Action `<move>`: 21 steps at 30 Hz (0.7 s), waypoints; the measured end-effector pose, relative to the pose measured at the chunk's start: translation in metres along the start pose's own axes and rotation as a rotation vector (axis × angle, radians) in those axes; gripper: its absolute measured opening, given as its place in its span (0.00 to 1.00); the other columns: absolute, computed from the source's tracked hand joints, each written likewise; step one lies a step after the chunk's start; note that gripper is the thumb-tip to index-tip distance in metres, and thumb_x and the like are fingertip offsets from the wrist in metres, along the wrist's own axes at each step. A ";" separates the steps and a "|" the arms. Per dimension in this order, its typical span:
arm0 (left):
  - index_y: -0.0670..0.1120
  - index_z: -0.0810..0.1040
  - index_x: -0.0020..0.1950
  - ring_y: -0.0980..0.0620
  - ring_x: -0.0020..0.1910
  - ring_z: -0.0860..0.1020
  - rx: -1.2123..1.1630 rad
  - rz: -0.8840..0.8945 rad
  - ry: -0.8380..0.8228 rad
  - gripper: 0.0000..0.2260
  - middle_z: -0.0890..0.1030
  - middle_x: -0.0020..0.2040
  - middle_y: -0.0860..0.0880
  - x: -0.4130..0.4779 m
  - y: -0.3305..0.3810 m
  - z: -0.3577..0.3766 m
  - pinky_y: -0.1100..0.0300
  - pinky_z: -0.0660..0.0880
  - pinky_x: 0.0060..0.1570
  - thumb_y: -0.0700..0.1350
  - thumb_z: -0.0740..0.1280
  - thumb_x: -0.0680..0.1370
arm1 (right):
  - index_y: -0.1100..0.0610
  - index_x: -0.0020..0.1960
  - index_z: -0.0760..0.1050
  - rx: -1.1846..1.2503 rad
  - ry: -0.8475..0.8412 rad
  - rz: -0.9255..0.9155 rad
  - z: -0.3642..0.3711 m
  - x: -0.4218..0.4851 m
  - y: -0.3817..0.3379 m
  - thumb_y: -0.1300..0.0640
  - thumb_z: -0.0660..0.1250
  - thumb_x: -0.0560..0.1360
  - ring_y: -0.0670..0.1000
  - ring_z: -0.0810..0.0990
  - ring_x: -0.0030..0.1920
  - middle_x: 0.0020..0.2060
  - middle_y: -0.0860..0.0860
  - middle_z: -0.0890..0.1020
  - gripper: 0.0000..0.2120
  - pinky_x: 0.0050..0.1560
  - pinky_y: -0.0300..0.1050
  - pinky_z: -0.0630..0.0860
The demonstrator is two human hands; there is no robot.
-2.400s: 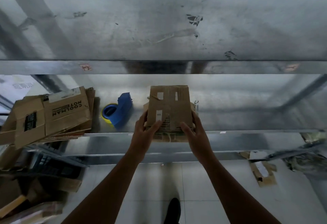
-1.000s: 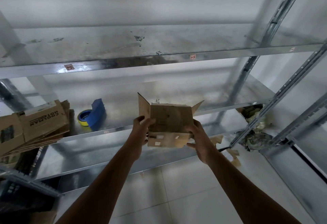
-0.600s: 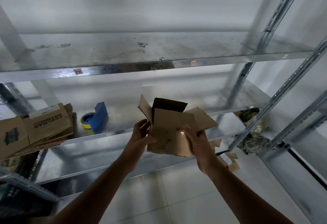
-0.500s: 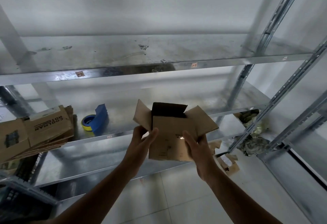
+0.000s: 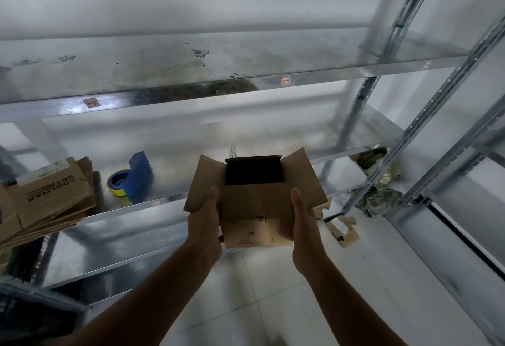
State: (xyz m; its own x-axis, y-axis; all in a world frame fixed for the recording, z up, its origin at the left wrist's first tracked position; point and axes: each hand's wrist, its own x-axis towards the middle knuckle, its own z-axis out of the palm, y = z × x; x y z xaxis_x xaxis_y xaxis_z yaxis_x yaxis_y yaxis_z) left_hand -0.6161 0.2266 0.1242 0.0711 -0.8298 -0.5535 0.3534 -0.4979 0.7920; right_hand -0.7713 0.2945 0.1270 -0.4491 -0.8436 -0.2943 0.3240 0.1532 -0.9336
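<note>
A small brown cardboard box (image 5: 257, 209) is held in the air in front of the metal shelving, squared up, its top flaps spread and its dark inside showing. My left hand (image 5: 205, 225) grips its left side with the thumb up along the near wall. My right hand (image 5: 303, 222) grips the right side the same way. The fingers of both hands are hidden behind the box.
A metal shelf rack (image 5: 191, 94) fills the view ahead. On the middle shelf lie a stack of flattened cartons (image 5: 46, 198) at left and a blue tape dispenser (image 5: 134, 179). Cardboard scraps (image 5: 341, 228) and a crumpled bundle (image 5: 382, 198) lie on the tiled floor at right.
The flat carton was lifted off the middle shelf, pulled toward me and opened into a box shape. Its top flaps have spread and my hands have shifted to its two sides.
</note>
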 end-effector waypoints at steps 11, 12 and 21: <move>0.46 0.75 0.66 0.45 0.63 0.77 -0.034 0.001 -0.353 0.19 0.79 0.63 0.45 -0.004 -0.012 0.020 0.47 0.76 0.58 0.47 0.69 0.76 | 0.48 0.67 0.74 0.177 -0.073 0.078 -0.042 0.024 -0.018 0.37 0.61 0.80 0.56 0.80 0.61 0.60 0.53 0.82 0.22 0.62 0.56 0.76; 0.45 0.75 0.63 0.46 0.61 0.78 -0.035 0.016 -0.413 0.16 0.79 0.61 0.45 -0.004 -0.012 0.020 0.49 0.76 0.56 0.45 0.70 0.75 | 0.49 0.64 0.76 0.157 -0.105 0.068 -0.045 0.026 -0.021 0.38 0.62 0.80 0.56 0.80 0.60 0.58 0.53 0.83 0.19 0.62 0.57 0.75; 0.47 0.69 0.71 0.47 0.55 0.82 0.044 0.088 -0.560 0.41 0.82 0.58 0.46 0.004 -0.009 0.009 0.50 0.81 0.50 0.44 0.83 0.61 | 0.53 0.60 0.73 0.011 -0.324 0.136 -0.070 0.041 -0.021 0.57 0.72 0.71 0.55 0.78 0.54 0.52 0.55 0.78 0.18 0.51 0.50 0.77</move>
State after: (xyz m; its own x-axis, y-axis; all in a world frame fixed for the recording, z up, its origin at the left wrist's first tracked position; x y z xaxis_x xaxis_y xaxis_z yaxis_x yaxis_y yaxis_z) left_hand -0.6271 0.2253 0.1168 -0.4113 -0.8695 -0.2735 0.3288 -0.4214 0.8452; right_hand -0.8546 0.2928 0.1202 -0.1143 -0.9358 -0.3335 0.3727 0.2708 -0.8876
